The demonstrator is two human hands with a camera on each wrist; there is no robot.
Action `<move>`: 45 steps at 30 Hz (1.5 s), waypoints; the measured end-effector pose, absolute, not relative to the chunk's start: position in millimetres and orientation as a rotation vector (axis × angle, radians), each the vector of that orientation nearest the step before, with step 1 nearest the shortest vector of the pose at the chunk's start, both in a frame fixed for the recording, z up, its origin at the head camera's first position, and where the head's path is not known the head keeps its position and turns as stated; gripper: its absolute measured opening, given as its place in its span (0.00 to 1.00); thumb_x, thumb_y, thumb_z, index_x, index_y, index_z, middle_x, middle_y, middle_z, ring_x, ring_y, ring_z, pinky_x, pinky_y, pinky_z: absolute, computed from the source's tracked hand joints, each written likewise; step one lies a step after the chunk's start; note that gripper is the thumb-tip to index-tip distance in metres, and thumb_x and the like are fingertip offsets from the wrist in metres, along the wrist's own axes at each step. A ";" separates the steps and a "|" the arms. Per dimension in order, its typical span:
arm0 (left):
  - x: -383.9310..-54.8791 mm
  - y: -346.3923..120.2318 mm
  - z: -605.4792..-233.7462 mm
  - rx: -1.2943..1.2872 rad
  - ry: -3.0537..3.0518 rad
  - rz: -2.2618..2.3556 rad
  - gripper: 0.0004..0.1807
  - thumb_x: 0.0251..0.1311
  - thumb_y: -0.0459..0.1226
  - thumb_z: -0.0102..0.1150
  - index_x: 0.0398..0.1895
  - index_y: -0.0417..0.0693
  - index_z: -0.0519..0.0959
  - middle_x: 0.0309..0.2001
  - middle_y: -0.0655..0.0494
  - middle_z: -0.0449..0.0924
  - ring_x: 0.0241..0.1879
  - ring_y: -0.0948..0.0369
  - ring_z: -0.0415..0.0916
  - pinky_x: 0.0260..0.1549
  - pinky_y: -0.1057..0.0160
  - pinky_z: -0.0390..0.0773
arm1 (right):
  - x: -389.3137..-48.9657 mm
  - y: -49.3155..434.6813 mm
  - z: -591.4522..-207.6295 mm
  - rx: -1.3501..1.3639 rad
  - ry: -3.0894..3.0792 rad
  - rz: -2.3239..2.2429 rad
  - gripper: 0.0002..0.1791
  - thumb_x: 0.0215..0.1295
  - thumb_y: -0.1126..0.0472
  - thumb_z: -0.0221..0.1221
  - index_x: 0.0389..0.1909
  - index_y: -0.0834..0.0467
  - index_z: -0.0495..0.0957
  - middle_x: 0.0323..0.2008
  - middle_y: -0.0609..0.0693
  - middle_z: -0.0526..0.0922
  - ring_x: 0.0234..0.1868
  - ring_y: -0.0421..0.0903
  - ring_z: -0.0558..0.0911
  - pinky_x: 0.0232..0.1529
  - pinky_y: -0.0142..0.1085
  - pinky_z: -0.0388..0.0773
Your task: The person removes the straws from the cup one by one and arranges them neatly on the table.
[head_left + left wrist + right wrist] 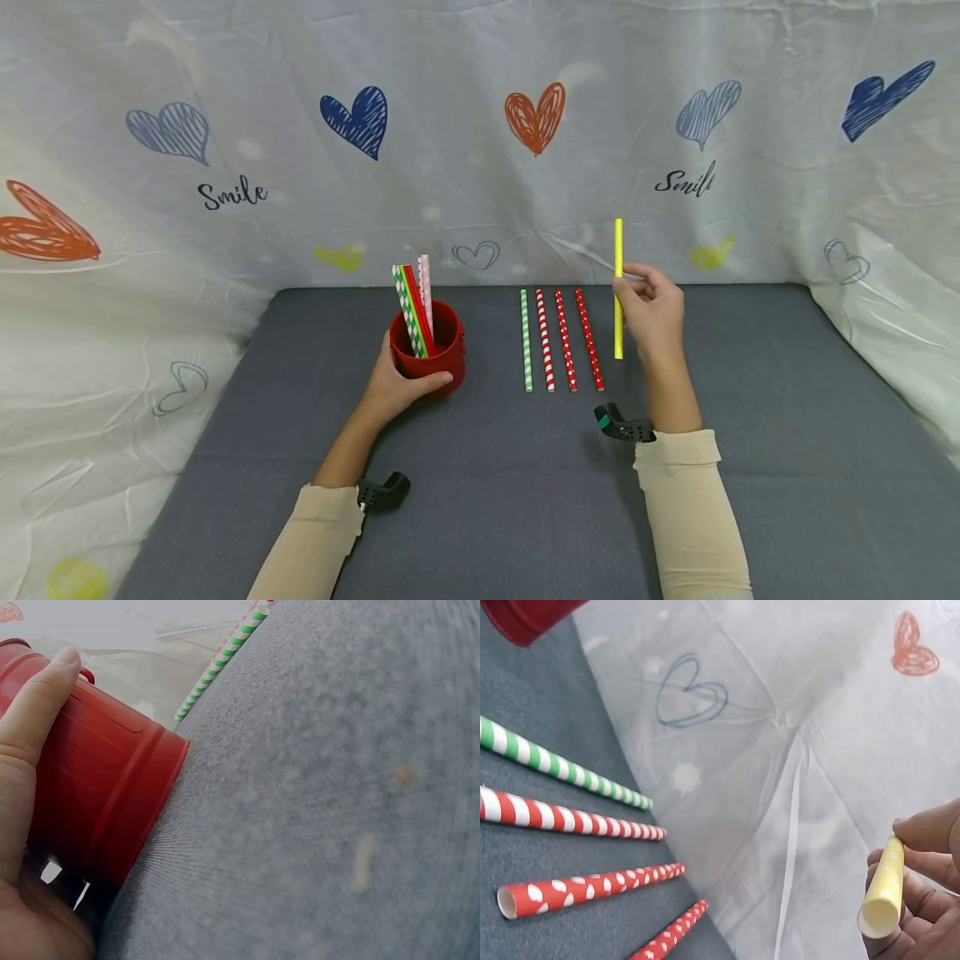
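My left hand [401, 385] grips a red cup [450, 333] from its near left side, thumb along the front. Several paper straws [414, 312] lean inside it, green-patterned, red, yellow-green and pink. In the left wrist view the base of the red cup [112, 772] meets the grey cloth. My right hand [654, 308] pinches a yellow straw [618, 250] between thumb and fingers, near its middle. The right wrist view shows the yellow straw [885, 892] end-on, its open end toward the camera.
Left of my right hand lie a green-striped straw [527, 342], a red-striped straw [545, 342] and two red straws with white dots [566, 342], side by side on the grey tablecloth [495, 500]. A white sheet with printed hearts [450, 183] hangs behind the table.
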State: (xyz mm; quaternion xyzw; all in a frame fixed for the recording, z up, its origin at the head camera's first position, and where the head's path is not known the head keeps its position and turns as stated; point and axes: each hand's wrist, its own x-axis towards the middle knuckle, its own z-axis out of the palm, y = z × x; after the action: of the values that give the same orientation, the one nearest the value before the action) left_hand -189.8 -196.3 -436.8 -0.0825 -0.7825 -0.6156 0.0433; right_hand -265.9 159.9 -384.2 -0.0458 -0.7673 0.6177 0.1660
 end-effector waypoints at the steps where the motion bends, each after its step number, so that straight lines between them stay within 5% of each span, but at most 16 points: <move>1: -189.7 -196.2 -436.5 -0.255 -2.391 -1.882 0.53 0.51 0.32 0.75 0.76 0.43 0.50 0.68 0.48 0.63 0.64 0.54 0.62 0.51 0.50 0.77 | -266.1 160.8 -384.9 -0.149 -2.204 1.740 0.19 0.70 0.58 0.63 0.58 0.60 0.80 0.34 0.47 0.80 0.28 0.41 0.76 0.27 0.31 0.75; 7: -190.6 -197.4 -439.2 -0.265 -2.375 -1.894 0.53 0.50 0.31 0.75 0.76 0.43 0.50 0.68 0.49 0.63 0.64 0.54 0.62 0.52 0.50 0.76 | -268.3 165.4 -392.4 -0.214 -2.304 1.655 0.19 0.71 0.57 0.62 0.58 0.61 0.80 0.35 0.51 0.79 0.37 0.44 0.78 0.39 0.35 0.75; 23: -190.4 -197.3 -437.5 -0.252 -2.391 -1.887 0.54 0.51 0.32 0.75 0.76 0.44 0.50 0.68 0.49 0.63 0.64 0.54 0.62 0.51 0.50 0.78 | -275.4 183.1 -409.0 -0.326 -2.534 1.559 0.19 0.71 0.57 0.61 0.58 0.62 0.80 0.35 0.54 0.77 0.32 0.47 0.74 0.34 0.39 0.72; 34: -190.0 -197.4 -438.4 -0.249 -2.375 -1.909 0.54 0.50 0.32 0.75 0.76 0.44 0.50 0.69 0.50 0.63 0.64 0.55 0.62 0.52 0.50 0.77 | -277.5 188.1 -421.5 -0.311 -2.804 1.236 0.21 0.72 0.55 0.59 0.59 0.63 0.78 0.46 0.63 0.81 0.39 0.57 0.80 0.37 0.48 0.78; 45: -191.8 -197.0 -439.6 -0.247 -2.378 -1.911 0.53 0.51 0.32 0.75 0.76 0.44 0.50 0.69 0.50 0.63 0.65 0.54 0.61 0.50 0.51 0.78 | -280.4 184.3 -429.5 -0.339 -2.835 1.172 0.20 0.71 0.56 0.59 0.57 0.64 0.79 0.47 0.64 0.82 0.42 0.59 0.80 0.41 0.51 0.77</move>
State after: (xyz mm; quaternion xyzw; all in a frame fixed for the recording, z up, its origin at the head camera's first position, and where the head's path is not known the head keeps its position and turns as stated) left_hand -191.8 -197.0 -439.6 -0.0805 -0.7763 -0.6239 0.0402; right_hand -280.4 184.3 -429.5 -0.1099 -0.9182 0.3796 0.0276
